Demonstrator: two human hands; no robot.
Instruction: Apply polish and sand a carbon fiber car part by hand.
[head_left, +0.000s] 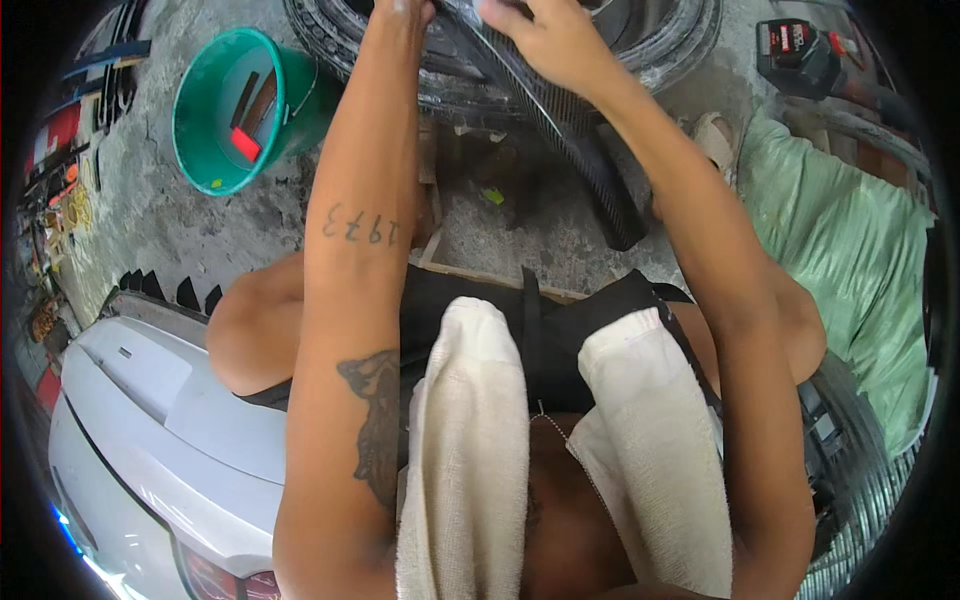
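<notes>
A long, glossy black carbon-fibre part (559, 127) slants from the top edge down to the right over a tyre (330, 37). My right hand (559, 37) is on its upper stretch, thumb along the edge, the other fingers partly cut off. My left hand (403, 9) reaches the top edge beside the part; its fingers lie out of view, so its hold cannot be made out. The part's lower end (626, 225) hangs free above the concrete floor, between my knees.
A green bucket (281, 142) of cloudy water holds a red-ended tool (246, 144). On the right are a black Motul bottle (799, 58) and a pale green sack (832, 262). A white car body panel (172, 420) lies close at left. A towel (472, 435) hangs from my neck.
</notes>
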